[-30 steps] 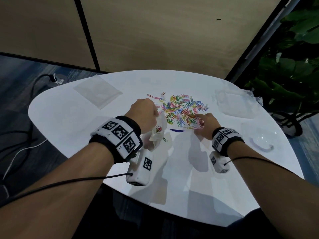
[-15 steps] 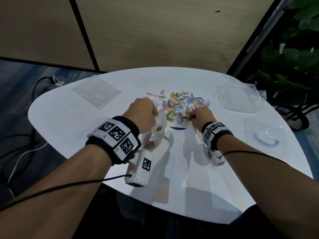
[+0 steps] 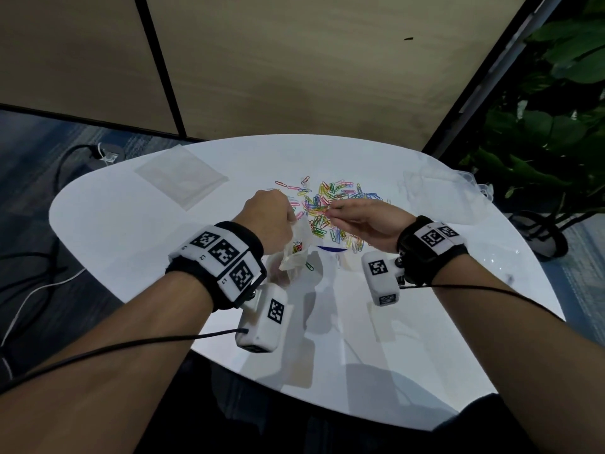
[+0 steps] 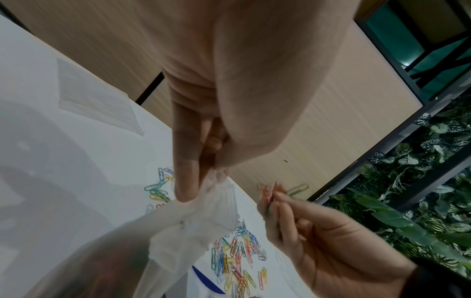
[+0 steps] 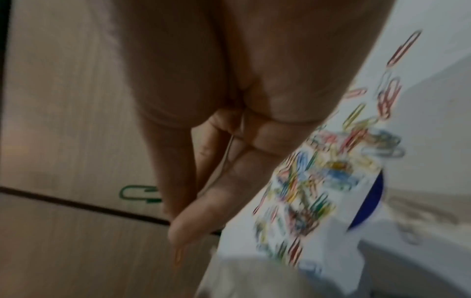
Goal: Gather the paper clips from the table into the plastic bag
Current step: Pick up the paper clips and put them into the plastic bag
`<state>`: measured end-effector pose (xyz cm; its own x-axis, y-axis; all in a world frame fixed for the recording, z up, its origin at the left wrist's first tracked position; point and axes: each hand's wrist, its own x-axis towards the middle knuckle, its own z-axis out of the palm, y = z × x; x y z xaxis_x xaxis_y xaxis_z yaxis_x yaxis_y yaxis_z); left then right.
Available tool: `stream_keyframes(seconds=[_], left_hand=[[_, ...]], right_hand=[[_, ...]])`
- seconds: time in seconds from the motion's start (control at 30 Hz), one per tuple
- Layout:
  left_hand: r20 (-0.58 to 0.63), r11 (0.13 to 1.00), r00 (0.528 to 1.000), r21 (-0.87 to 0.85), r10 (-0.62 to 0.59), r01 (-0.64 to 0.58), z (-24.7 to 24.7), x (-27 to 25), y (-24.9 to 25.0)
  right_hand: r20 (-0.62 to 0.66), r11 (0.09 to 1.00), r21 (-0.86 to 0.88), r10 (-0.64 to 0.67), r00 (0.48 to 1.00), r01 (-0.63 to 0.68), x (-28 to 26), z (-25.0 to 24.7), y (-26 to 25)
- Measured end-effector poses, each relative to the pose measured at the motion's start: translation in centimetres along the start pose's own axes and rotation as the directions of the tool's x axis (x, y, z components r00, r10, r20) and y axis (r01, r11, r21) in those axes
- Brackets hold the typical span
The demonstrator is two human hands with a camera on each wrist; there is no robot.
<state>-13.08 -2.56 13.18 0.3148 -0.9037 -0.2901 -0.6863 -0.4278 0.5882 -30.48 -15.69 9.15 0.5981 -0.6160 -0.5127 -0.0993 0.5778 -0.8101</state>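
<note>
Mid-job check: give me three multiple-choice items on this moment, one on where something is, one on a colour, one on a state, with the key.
1. Where does the loose pile of paper clips lie?
A. in the middle of the white table
B. on the floor
C. on the flat bag at far left

2. What colour is the lone clip on the table just below the plastic bag?
A. white
B. green
C. black

3. What is the right hand doing?
A. lying flat on the table
B. pinching a few clips beside the bag's mouth
C. gripping the cable

Key: A, the pile lies mid-table; B, the lone clip is green; B, clips show between its fingertips while the left hand holds the bag.
</note>
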Motion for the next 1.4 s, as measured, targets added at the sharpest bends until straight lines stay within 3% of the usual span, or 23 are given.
stream_keyframes(seconds=[0.07,0.17,0.23,0.3,0.37,0.47,0.5,0.53,0.57,0.63,0.7,0.8,0.97,1.07,1.2,1.33,1.4], left_hand=[[-0.006,1.000,1.000,-0.026,-0.002,0.001,0.0,0.1,0.0],[-0.007,0.999,1.000,-0.050,-0.008,0.008,-0.1,0.0,0.0],[-0.009,0.998,1.000,-0.056,-0.010,0.010,-0.2,-0.1,0.0],[-0.007,0.998,1.000,-0.057,-0.010,0.009,-0.3,-0.2,-0.1],[-0.009,0.999,1.000,-0.050,-0.014,0.013,-0.5,-0.2,-0.3],[-0.017,0.998,0.999,-0.050,-0.037,0.036,-1.0,-0.1,-1.1],[-0.019,0.998,0.999,-0.054,-0.043,0.042,-1.2,-0.1,-1.5],[-0.019,0.997,0.999,-0.059,-0.049,0.048,-1.4,-0.2,-1.7],[-0.019,0.997,0.998,-0.064,-0.052,0.051,-1.6,-0.3,-2.0],[-0.026,0.997,0.998,-0.067,-0.049,0.047,-1.9,-0.5,-2.2],[-0.032,0.997,0.999,-0.058,-0.042,0.041,-2.1,-0.6,-2.2],[-0.026,0.998,0.999,-0.045,-0.046,0.044,-2.1,-0.8,-1.9],[-0.008,0.999,0.999,-0.016,-0.040,0.040,-1.6,-0.7,-1.2],[-0.006,0.999,0.999,-0.008,-0.043,0.043,-1.2,-0.5,-0.9],[-0.005,0.999,0.999,-0.002,-0.045,0.045,-1.1,-0.4,-1.0],[-0.001,0.999,0.999,0.009,-0.041,0.041,-0.9,-0.2,-1.1],[0.000,0.999,0.999,0.014,-0.040,0.040,-0.8,-0.1,-1.1]], right_hand=[[0.089,0.998,-0.065,0.015,0.996,-0.009,-0.8,2.2,0.1],[0.126,0.957,-0.290,0.019,0.992,0.019,-1.4,4.5,0.8],[0.151,0.863,-0.498,-0.015,0.988,0.089,-1.3,5.2,1.2],[0.192,0.696,-0.698,-0.050,0.980,0.172,-1.3,5.8,1.3],[0.198,0.553,-0.797,-0.143,0.970,0.244,-1.5,6.4,1.0],[0.101,0.597,-0.739,-0.361,0.927,0.313,-1.9,6.4,1.0],[0.084,0.548,-0.767,-0.428,0.900,0.333,-1.8,5.9,1.2],[0.122,0.425,-0.839,-0.460,0.879,0.339,-1.8,5.3,1.7],[0.217,0.238,-0.910,-0.424,0.879,0.340,-1.8,4.6,2.7],[0.376,-0.114,-0.925,-0.152,0.914,0.362,-1.6,3.4,5.8],[0.410,-0.324,-0.856,0.052,0.911,0.403,-1.7,2.2,8.7],[0.414,-0.494,-0.771,0.090,0.906,0.402,-1.5,-0.3,10.7],[0.213,-0.592,-0.795,-0.068,0.975,0.132,0.6,-4.5,9.4],[0.044,-0.501,-0.865,-0.152,0.987,-0.039,1.6,-5.7,8.3],[0.039,-0.455,-0.889,-0.159,0.986,-0.038,3.3,-6.0,7.2],[0.123,-0.366,-0.931,-0.333,0.935,-0.007,5.5,-6.0,7.2],[0.091,-0.320,-0.947,-0.366,0.926,-0.033,5.8,-5.5,7.1]])
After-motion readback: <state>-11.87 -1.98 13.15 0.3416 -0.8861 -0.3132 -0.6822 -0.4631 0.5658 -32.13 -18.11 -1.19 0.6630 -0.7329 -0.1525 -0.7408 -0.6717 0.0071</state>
